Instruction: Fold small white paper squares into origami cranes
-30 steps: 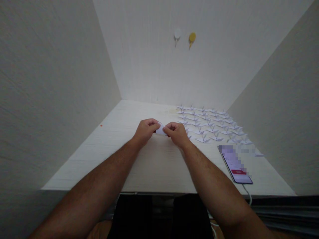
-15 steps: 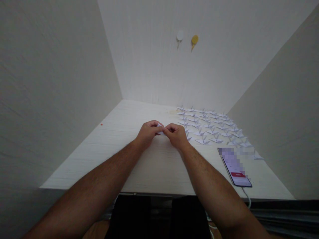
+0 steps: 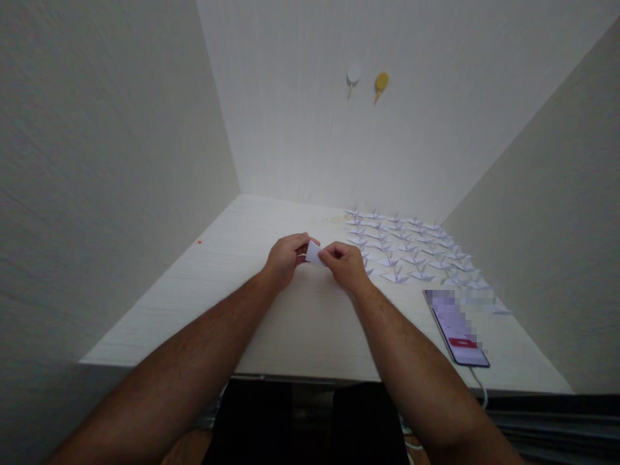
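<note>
A small white piece of folded paper (image 3: 314,253) is pinched between both my hands above the middle of the pale wooden table (image 3: 203,303). My left hand (image 3: 285,257) grips its left edge with curled fingers. My right hand (image 3: 345,265) pinches its right side, thumb and forefinger pressed together. Most of the paper is hidden by my fingers.
Several white folded paper cranes (image 3: 411,248) lie in rows at the back right of the table. A phone (image 3: 458,326) with a lit screen lies near the right front edge, its cable (image 3: 479,387) hanging off. Walls close in on three sides; two hooks (image 3: 367,82) hang on the back wall.
The paper now stands up a little more between my fingers and shows more white. Both hands stayed in the same spot; the view shifted slightly.
</note>
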Motion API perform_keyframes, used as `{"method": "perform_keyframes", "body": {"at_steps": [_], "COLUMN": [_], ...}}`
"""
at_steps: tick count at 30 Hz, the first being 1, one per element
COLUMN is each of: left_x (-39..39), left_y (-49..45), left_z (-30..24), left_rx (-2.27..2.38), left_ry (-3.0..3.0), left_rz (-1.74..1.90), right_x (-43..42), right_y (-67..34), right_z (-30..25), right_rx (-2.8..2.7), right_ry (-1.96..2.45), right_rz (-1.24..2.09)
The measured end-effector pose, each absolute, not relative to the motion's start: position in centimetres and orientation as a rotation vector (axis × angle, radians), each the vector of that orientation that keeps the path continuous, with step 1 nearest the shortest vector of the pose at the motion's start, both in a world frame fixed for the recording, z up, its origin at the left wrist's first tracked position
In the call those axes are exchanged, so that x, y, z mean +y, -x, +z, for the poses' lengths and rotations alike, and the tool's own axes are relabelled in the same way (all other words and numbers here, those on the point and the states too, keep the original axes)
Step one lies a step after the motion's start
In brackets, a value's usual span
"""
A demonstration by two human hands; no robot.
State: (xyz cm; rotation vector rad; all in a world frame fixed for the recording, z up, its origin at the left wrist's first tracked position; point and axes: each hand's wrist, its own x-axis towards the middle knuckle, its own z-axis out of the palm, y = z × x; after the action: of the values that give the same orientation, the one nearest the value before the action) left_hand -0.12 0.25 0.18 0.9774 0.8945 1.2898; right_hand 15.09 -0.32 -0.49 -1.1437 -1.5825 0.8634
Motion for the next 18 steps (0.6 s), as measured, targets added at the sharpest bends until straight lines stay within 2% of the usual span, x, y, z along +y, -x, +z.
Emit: {"method": "perform_keyframes", "body": {"at_steps": [18], "left_x": [0.48], "left_y": [-0.06], "left_z": [-0.45], "left_rx": [1.088], "left_ry": [-1.156], "left_rz": [1.377], "right_x": [0.39], "right_y": [-15.0], "right_z": [-1.18], "right_rx": [-1.566], "right_ry": [1.174], "right_rz": [0.921]}}
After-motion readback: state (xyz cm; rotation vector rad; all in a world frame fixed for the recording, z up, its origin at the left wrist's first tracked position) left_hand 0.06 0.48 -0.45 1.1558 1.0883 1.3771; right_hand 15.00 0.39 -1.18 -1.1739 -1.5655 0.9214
